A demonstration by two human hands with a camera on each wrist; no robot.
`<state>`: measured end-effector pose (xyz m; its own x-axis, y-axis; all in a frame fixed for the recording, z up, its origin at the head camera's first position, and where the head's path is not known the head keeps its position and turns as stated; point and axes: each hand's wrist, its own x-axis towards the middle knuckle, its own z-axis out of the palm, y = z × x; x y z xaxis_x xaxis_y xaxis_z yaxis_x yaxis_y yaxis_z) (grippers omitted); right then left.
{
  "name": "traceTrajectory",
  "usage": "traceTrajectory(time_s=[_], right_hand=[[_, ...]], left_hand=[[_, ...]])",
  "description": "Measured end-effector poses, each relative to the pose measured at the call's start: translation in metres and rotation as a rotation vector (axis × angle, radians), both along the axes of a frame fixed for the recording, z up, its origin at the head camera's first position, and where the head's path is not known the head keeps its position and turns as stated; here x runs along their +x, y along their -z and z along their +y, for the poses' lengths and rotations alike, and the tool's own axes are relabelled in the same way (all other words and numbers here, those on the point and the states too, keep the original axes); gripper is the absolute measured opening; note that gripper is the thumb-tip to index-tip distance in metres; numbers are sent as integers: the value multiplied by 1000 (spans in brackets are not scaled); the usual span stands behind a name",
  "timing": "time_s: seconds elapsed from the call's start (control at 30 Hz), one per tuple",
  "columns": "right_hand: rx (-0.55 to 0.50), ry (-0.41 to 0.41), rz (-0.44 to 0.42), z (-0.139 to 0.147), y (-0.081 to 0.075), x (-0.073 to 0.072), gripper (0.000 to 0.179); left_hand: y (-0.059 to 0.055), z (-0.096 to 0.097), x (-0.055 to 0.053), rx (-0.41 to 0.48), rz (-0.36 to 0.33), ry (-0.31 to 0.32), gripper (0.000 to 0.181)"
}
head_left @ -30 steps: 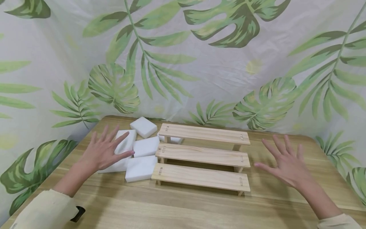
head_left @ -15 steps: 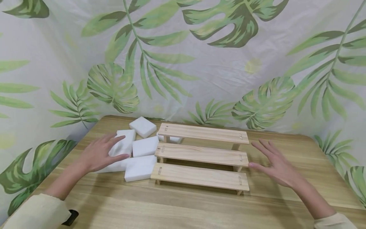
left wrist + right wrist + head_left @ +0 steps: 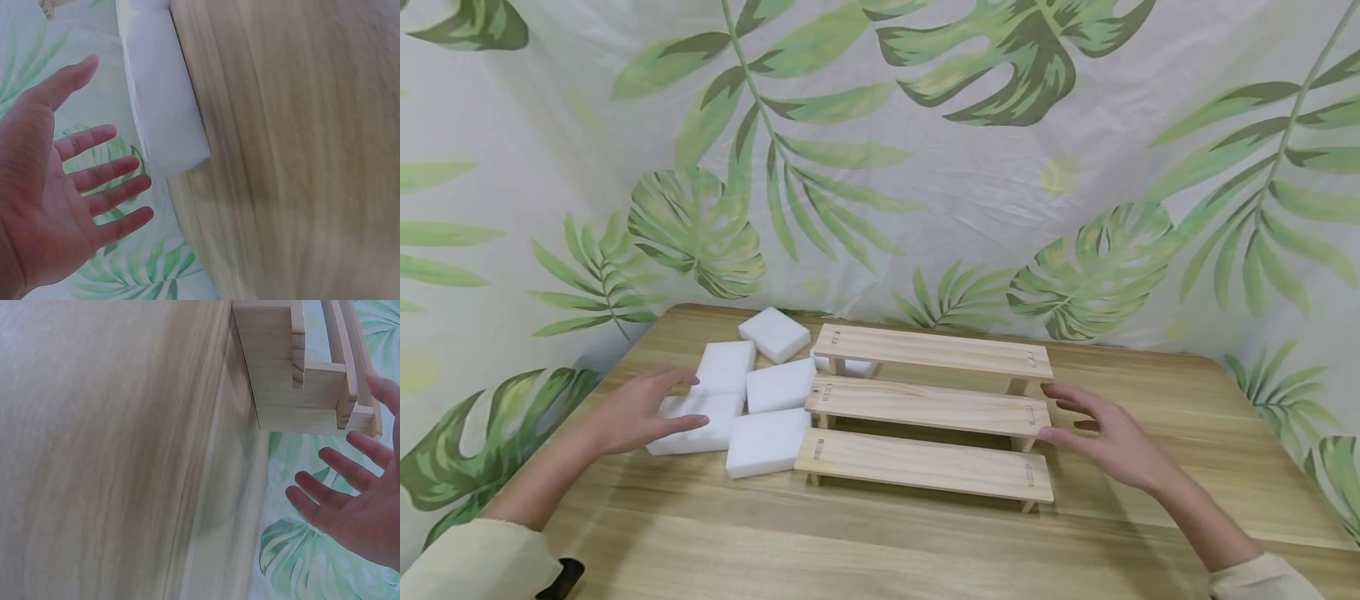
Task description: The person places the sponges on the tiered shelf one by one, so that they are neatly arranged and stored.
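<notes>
A three-step wooden stand point(image 3: 925, 406) sits on the table, its steps rising toward the back. White foam-like blocks point(image 3: 767, 443), several of them, lie left of it, one partly hidden behind the stand. Over the left edge of that group hovers my left hand point(image 3: 628, 417), fingers spread and holding nothing. In the left wrist view its fingers point(image 3: 109, 172) are apart from a white block point(image 3: 165, 94). My right hand point(image 3: 1116, 437) is at the stand's right end, thumb and fingers parted. The right wrist view shows its fingers point(image 3: 340, 469) relaxed near the stand's side; contact is hard to tell.
The wood-grain table point(image 3: 880, 550) extends in front of the stand and to its right. Behind it hangs a leaf-patterned cloth point(image 3: 962, 183). A black band or object point(image 3: 560, 579) shows at the left sleeve cuff.
My right hand has moved left, up to the stand's right end, with its fingers bending slightly. My left hand has shifted left and lower over the blocks. Stand and blocks have stayed put.
</notes>
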<state>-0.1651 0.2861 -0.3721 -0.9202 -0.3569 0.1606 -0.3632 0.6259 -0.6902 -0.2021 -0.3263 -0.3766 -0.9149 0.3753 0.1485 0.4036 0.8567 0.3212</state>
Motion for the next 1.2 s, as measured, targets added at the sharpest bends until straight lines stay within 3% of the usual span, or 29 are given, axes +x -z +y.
traceTrajectory(time_s=[0.27, 0.7, 1.2], right_hand=[[-111, -13, -101, -2, 3, -2, 54], [-106, -7, -151, -2, 3, -5, 54], [-143, -15, -204, 0, 5, -7, 52]], left_hand=[[7, -8, -2, 29, -50, 12, 64], [15, -23, -6, 14, -60, 98, 78], [10, -26, -6, 18, -90, 98, 81]])
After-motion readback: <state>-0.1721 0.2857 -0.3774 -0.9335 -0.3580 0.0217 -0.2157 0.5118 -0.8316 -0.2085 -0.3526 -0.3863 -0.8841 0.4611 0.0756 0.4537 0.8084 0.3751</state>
